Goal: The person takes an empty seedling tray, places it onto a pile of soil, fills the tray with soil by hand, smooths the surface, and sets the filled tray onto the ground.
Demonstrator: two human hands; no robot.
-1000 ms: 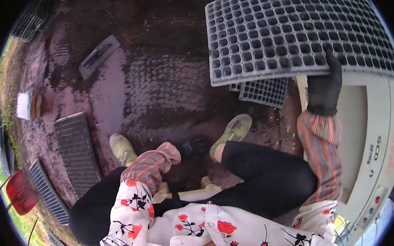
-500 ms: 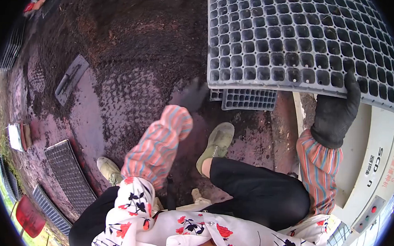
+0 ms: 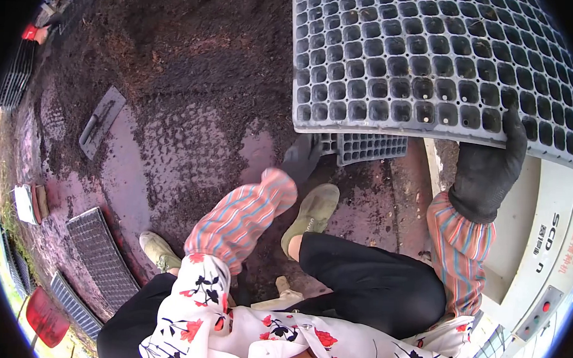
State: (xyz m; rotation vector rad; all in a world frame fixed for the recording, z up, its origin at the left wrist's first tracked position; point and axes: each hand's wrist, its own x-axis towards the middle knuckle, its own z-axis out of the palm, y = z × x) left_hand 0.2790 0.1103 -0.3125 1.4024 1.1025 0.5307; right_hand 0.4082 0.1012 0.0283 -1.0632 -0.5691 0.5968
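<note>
Right hand (image 3: 487, 180) holding tray (image 3: 381, 106), upper right of frame; thumb (image 3: 514, 129) curling over edge, maybe stopping slips. Left hand (image 3: 300, 160) hanging near tray's corner, mid-frame; cannot tell its grip.

Right hand (image 3: 487, 176): dark grey-black glove, close-fitting. Left hand (image 3: 302, 159): same colour, blurred. Sleeve covers (image 3: 235, 222): orange-pink, blue and pale stripes, gathered at wrist. Shirt (image 3: 368, 344): white, collared, buttoned; red blooms, black leaves and stems. Trousers (image 3: 372, 281): black, plain. Shoes (image 3: 317, 210): olive-khaki, round-toed; left looks paler.
</note>
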